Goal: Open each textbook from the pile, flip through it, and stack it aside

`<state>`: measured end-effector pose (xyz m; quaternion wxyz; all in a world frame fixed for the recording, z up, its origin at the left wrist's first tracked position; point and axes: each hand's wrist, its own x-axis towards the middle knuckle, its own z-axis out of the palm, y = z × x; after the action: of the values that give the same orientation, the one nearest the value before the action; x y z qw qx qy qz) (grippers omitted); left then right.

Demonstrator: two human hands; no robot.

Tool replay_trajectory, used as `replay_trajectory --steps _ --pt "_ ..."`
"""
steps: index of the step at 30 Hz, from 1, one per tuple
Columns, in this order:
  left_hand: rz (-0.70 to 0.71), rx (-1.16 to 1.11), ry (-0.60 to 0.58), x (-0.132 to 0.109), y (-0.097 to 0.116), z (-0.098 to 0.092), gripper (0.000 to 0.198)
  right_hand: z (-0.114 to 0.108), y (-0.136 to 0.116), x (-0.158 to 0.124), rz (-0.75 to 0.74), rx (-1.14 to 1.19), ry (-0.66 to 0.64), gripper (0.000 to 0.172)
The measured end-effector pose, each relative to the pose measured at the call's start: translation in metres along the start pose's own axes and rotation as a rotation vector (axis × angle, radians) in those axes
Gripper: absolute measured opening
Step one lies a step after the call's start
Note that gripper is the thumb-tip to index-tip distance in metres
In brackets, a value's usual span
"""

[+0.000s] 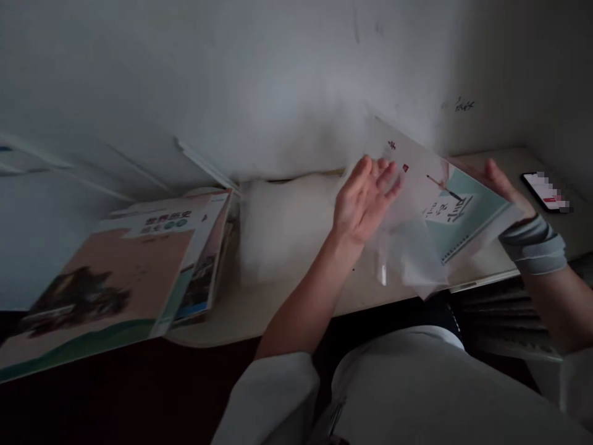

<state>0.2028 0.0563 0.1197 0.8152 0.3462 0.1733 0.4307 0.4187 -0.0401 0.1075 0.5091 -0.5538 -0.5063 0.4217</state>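
My left hand [365,198] is raised above the desk with its fingers spread, palm turned up, beside a clear plastic sleeve [407,250]. The sleeve hangs around a thin teal-and-white book [451,207] with brush lettering on its cover. My right hand [503,182] grips the book's far right edge from behind; only the thumb and part of the hand show. A grey band sits on that wrist. The picture is dim and blurred.
A stack of textbooks [139,259] with a pink and green cover lies at the left of the pale desk [287,296]. A phone [546,191] with a lit screen rests at the right back. White walls close the desk in behind and at the right.
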Motion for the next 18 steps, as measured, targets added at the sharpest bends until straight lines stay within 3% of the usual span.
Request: replay_trajectory --steps 4,6,8,11,14,16,18 --pt "0.014 0.031 0.006 -0.001 -0.005 -0.003 0.026 -0.035 0.056 -0.009 0.246 0.126 0.005 0.063" --pt "0.064 0.075 0.049 -0.008 -0.003 -0.017 0.023 -0.039 0.086 -0.018 0.362 0.067 0.009 0.073" --pt "0.126 0.111 0.104 -0.021 0.006 -0.041 0.020 -0.039 0.111 -0.034 0.372 0.047 0.050 0.076" --pt "0.160 0.265 0.226 -0.044 0.029 -0.093 0.015 -0.043 0.134 -0.066 0.279 -0.069 0.143 0.071" --pt "0.066 0.696 0.450 -0.063 0.047 -0.142 0.019 -0.050 0.137 -0.088 0.115 -0.466 0.253 0.060" --pt "-0.047 0.974 0.577 -0.068 0.050 -0.163 0.021 -0.048 0.129 -0.086 -0.063 -0.793 0.327 0.052" --pt "-0.162 1.138 0.623 -0.068 0.046 -0.172 0.018 -0.033 0.116 -0.069 -0.254 -0.999 0.266 0.043"
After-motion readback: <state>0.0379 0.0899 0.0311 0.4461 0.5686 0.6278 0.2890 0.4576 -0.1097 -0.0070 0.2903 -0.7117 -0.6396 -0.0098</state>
